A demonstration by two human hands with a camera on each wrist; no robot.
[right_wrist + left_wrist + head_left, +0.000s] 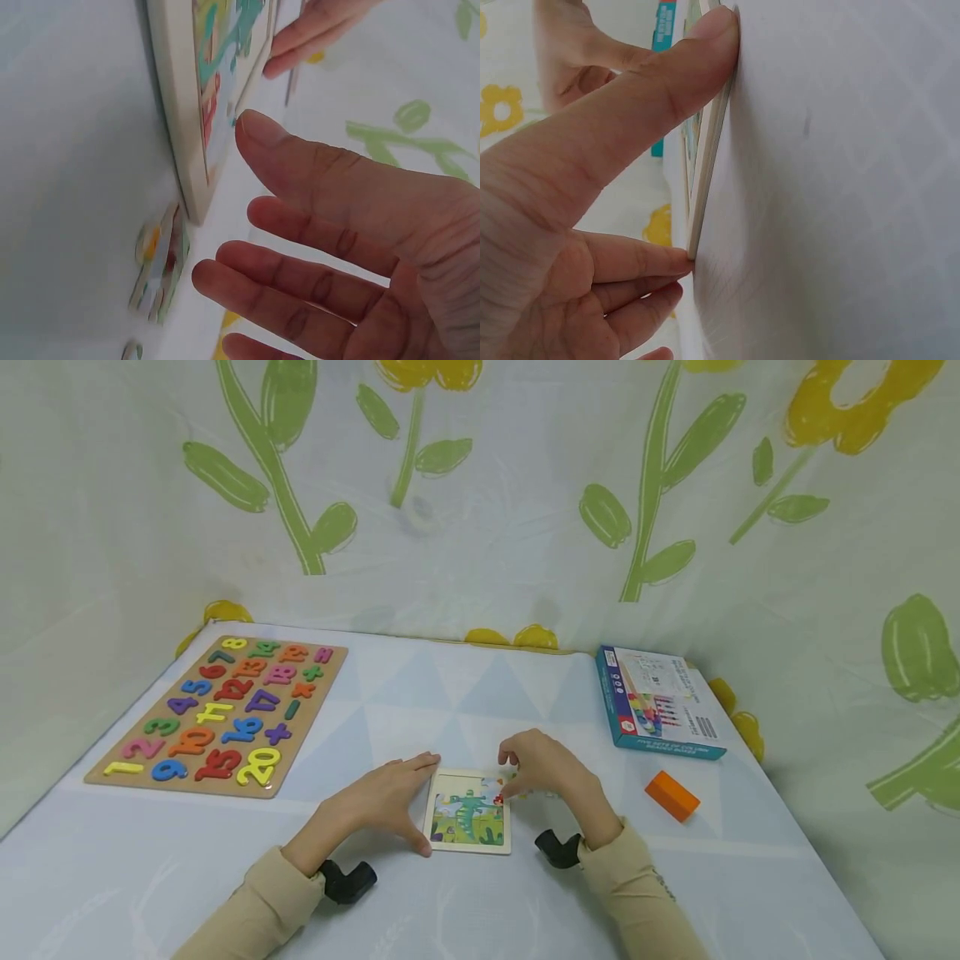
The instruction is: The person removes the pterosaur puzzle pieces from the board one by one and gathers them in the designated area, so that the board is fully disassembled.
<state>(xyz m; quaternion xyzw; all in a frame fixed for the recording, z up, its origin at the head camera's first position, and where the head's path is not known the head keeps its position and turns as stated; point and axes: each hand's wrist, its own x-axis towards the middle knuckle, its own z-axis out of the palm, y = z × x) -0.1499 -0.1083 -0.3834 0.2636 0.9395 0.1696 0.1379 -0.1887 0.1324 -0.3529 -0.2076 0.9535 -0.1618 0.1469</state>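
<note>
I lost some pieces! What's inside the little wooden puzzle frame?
The small wooden puzzle frame shows a green crocodile picture. The right hand covers its top right corner, so pieces there are hidden.

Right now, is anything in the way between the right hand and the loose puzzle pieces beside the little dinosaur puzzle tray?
Nothing visible does. The right hand hovers at the puzzle tray's right edge, and the loose pieces lie on bare tablecloth just under its fingers. The left hand only braces the tray's left side.

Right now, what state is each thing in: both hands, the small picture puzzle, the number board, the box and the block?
Left hand: open, fingers bracing the puzzle's left edge.
Right hand: fingertips curled at the puzzle's top right corner.
Small wooden dinosaur picture puzzle: flat, mostly filled.
Wooden number board: flat, pieces seated.
Blue cardboard box: closed, lying flat.
Orange block: lying apart, untouched.
</note>
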